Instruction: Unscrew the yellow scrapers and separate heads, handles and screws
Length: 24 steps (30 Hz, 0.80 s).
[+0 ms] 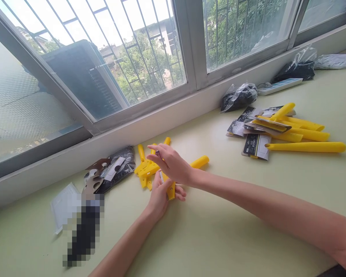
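My left hand (158, 198) is closed around the broad end of a yellow plastic-handled tool (200, 162), whose rounded handle sticks out to the right behind my right wrist. A white edge shows on the tool between the hands. Just above it, my right hand (173, 163) is closed, with the end of a small shiny metal piece (158, 153) poking out between thumb and fingers; the rest of that piece is hidden. Right behind the hands lies a small pile of yellow plastic parts (145, 169), partly covered by the fingers.
At right lie several yellow handles (308, 147) with printed cards (255, 146). Bags of black items (239, 98) and a pale flat device (281, 86) line the windowsill. On the left are a black plastic bag (123, 161), cardboard pieces (92, 186) and a clear tray (65, 204).
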Motion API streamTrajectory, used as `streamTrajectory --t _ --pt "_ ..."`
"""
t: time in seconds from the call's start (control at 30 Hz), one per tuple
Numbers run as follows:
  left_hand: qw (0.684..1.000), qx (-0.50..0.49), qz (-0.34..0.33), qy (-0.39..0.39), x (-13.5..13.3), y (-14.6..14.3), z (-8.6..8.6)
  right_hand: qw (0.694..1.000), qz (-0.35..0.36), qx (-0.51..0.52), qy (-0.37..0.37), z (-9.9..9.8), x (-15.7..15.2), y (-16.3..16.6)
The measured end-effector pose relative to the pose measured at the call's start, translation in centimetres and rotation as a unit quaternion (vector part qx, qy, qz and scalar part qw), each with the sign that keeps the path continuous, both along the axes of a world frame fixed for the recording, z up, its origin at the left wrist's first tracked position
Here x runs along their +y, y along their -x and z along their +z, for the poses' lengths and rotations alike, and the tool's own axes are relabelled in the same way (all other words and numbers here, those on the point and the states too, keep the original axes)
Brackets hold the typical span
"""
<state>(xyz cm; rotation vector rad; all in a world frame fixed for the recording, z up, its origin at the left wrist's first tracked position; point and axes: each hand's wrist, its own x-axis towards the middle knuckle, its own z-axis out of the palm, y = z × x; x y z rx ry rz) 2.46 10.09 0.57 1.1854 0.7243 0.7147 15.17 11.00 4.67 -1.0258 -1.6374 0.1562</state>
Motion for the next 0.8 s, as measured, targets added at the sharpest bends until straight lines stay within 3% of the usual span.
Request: streamTrajectory --t 0.13,0.27,0.37,0.43,0.53,0.63,0.7,0.8 --pt "1.0 -0.02 -0.016 -0.003 0.0 0.0 0.0 0.999 -0.034 -0.015 -0.018 0.1 0.2 -0.5" --pt "0.999 -0.023 -0.036 -0.008 -0.2 -0.1 0.2 0.999 -0.015 -0.015 -0.032 0.4 0.1 -0.8" --pt "0.999 -0.022 -0.034 -0.007 -0.2 -0.1 0.2 0.997 -0.008 -0.052 -0.059 0.6 -0.3 -0.7" --pt "0.999 -0.022 -0.026 -0.004 -0.1 -0.1 0.0 0.992 -0.046 -0.102 -0.056 1.0 -0.7 -0.5" --pt "1.0 -0.024 -0.018 0.001 0.0 -0.1 -0.1 0.971 -0.149 -0.186 0.003 2.4 -1.6 -0.4" --pt "0.999 -0.028 -0.027 -0.002 0.0 -0.1 0.0 0.94 -0.208 -0.239 0.128 4.3 -2.4 -1.0" --pt "0.999 -0.022 -0.031 -0.007 -0.2 -0.2 0.1 0.927 -0.189 -0.259 0.195 5.5 -2.7 -1.6" --pt "0.999 -0.007 -0.031 -0.017 -0.4 -0.2 0.4 0.933 -0.114 -0.279 0.195 6.5 -3.0 -2.4"
